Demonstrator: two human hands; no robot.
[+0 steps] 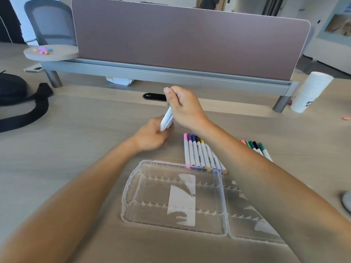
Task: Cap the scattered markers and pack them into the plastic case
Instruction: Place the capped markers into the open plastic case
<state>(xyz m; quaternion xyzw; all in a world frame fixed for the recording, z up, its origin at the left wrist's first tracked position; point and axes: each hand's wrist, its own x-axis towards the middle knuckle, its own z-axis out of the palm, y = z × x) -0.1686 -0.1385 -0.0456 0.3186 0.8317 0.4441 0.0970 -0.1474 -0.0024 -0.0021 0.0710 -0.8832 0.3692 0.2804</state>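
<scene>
Markers and an open clear case on a wooden surface (76, 130).
Case (174, 196) lies open nearest the camera; a capped row of markers (199, 154) touches its far rim, five more (256, 148) further right. Right hand (185, 107) and left hand (152, 135) have fingers clamped on white markers (167, 118).

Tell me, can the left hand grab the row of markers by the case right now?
Probably not yet: the left hand is busy gripping the white markers with the right hand. The row of markers lies uncovered nearby.
</scene>
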